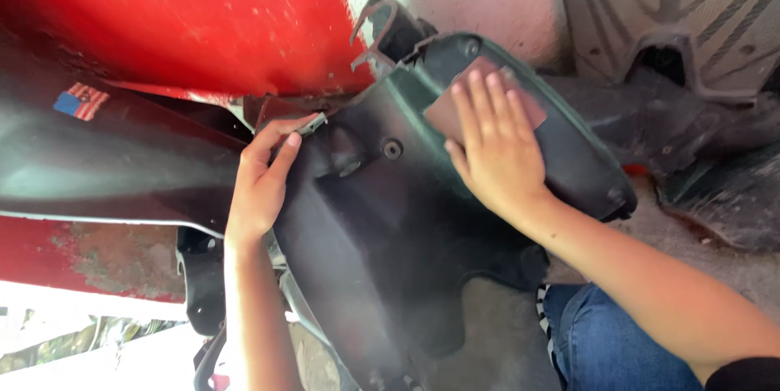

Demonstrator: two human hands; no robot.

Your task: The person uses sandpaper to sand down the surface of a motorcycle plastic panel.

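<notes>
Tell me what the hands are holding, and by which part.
Left hand grips the dark plastic panel by its upper edge; right hand presses a brown sanding sheet flat against it.

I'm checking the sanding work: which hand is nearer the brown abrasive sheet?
Right. The right hand presses flat on the brown abrasive sheet; the left hand grips the dark panel's edge, well apart.

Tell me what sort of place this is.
Probably a scooter or motorcycle body repair spot. A right hand presses a brownish sanding sheet onto a dark plastic fairing panel, beside a scuffed red painted body panel and a ribbed grey footboard piece.
</notes>
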